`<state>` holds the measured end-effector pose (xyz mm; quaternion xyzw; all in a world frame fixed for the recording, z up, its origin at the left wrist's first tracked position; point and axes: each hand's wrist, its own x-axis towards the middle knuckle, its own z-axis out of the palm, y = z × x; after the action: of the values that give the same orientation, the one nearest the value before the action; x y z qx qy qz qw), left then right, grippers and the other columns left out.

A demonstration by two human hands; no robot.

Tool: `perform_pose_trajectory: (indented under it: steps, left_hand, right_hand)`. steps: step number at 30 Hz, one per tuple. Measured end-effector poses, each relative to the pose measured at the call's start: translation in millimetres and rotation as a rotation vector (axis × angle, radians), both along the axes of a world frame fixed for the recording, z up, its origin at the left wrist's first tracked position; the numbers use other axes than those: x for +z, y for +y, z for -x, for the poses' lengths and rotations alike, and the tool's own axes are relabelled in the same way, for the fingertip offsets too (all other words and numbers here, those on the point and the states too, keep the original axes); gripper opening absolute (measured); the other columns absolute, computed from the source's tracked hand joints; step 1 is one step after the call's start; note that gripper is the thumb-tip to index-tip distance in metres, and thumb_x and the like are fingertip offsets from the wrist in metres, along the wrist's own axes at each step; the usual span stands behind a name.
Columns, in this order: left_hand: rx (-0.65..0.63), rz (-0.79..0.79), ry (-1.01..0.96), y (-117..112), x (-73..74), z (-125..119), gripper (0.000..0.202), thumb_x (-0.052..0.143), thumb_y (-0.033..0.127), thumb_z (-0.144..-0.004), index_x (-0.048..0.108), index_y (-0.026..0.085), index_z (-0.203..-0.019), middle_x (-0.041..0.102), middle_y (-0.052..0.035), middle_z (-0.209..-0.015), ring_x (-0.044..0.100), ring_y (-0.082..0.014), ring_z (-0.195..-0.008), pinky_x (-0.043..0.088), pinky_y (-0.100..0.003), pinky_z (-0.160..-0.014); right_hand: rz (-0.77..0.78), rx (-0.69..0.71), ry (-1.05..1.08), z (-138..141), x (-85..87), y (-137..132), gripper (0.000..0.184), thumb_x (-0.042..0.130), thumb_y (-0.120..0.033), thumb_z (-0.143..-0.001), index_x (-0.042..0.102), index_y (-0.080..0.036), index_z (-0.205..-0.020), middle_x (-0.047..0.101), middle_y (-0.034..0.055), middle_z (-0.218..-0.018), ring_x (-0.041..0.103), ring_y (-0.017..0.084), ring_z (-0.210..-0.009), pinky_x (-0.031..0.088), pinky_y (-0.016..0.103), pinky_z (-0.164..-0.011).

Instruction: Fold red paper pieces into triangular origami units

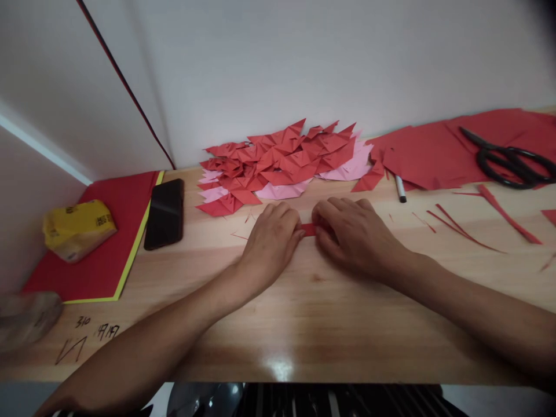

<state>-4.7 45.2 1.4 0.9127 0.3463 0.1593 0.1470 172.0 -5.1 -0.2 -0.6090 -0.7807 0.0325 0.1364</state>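
Observation:
Between my two hands a small piece of red paper (308,230) shows against the wooden table. My left hand (274,236) has its fingers bent over the paper's left end, the thumb pressed close to them. Over the right end curl the fingers of my right hand (347,234), and they hide that part. Most of the paper lies under the fingers, so its full shape and folds cannot be seen. Just beyond my hands, a pile of folded red and pink paper pieces (282,159) rests against the wall.
At the right lie red paper sheets (434,153), black-handled scissors (512,159), a marker (400,188) and red paper strips (508,214). To the left are a phone (164,214), red sheets with a yellow edge (125,231) and a yellow-wrapped packet (80,227). A blurred object (28,318) stands near the left edge.

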Motion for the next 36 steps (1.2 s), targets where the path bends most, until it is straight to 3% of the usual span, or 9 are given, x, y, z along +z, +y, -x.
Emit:
perform_pose_trajectory:
  steps: [6,9,13,17,23,30,36]
  left_hand:
    - [0.014,-0.041,0.014,2,-5.2,0,0.015,0.056,0.021,-0.091,0.05,0.018,-0.078,0.057,-0.0041,-0.09,0.048,-0.0192,-0.086,0.041,-0.034,-0.077]
    - [-0.02,-0.083,0.017,2,-6.1,2,0.006,0.053,0.016,-0.092,0.054,0.017,-0.087,0.059,-0.0037,-0.093,0.049,-0.0185,-0.088,0.041,-0.032,-0.077]
    - [-0.135,-0.307,0.08,-6,-3.1,4,0.014,0.049,0.019,-0.095,0.058,0.017,-0.106,0.063,-0.005,-0.104,0.052,-0.0202,-0.095,0.041,-0.034,-0.078]
    - [-0.225,-0.494,0.189,-19,2.4,4,0.019,0.044,0.017,-0.097,0.063,0.016,-0.102,0.066,-0.0062,-0.104,0.054,-0.0218,-0.094,0.039,-0.036,-0.072]
    - [-0.222,-0.439,0.212,-22,2.5,3,0.017,0.049,0.014,-0.094,0.065,0.013,-0.102,0.066,-0.0071,-0.103,0.055,-0.0214,-0.092,0.044,-0.034,-0.071]
    - [-0.22,-0.362,0.201,-19,5.1,5,0.019,0.048,0.015,-0.095,0.065,0.014,-0.102,0.065,-0.0059,-0.102,0.054,-0.0207,-0.095,0.047,-0.033,-0.077]
    - [-0.245,-0.393,0.236,-19,7.5,5,0.021,0.046,0.013,-0.095,0.065,0.013,-0.105,0.065,-0.0066,-0.102,0.055,-0.0202,-0.094,0.047,-0.033,-0.074]
  right_hand:
    - [0.0,0.013,0.023,-2,-1.9,0,0.01,0.045,-0.02,-0.083,0.051,-0.02,-0.091,0.059,0.0041,-0.088,0.053,0.023,-0.082,0.027,0.035,-0.072]
    - [-0.007,0.014,0.033,-2,-2.6,0,0.01,0.045,-0.019,-0.083,0.051,-0.02,-0.09,0.06,0.004,-0.088,0.053,0.022,-0.081,0.028,0.035,-0.072]
    - [-0.016,0.02,0.047,-3,-2.8,-1,0.01,0.045,-0.019,-0.084,0.051,-0.02,-0.091,0.061,0.0049,-0.09,0.054,0.023,-0.083,0.028,0.034,-0.073]
    - [-0.019,0.035,0.061,-4,-2.3,0,0.009,0.044,-0.02,-0.086,0.051,-0.019,-0.091,0.062,0.0058,-0.089,0.054,0.023,-0.083,0.028,0.034,-0.073]
    - [0.006,0.039,0.093,-6,-0.1,-1,0.01,0.044,-0.017,-0.086,0.052,-0.019,-0.092,0.062,0.0054,-0.09,0.055,0.023,-0.084,0.029,0.034,-0.074]
    - [-0.01,0.01,0.041,-2,0.8,-1,0.01,0.044,-0.025,-0.09,0.052,-0.019,-0.09,0.062,0.0058,-0.09,0.055,0.024,-0.084,0.029,0.035,-0.074]
    - [-0.025,0.031,0.036,-5,-2.9,-1,0.009,0.045,-0.022,-0.086,0.052,-0.019,-0.092,0.062,0.0059,-0.089,0.054,0.023,-0.082,0.028,0.034,-0.073]
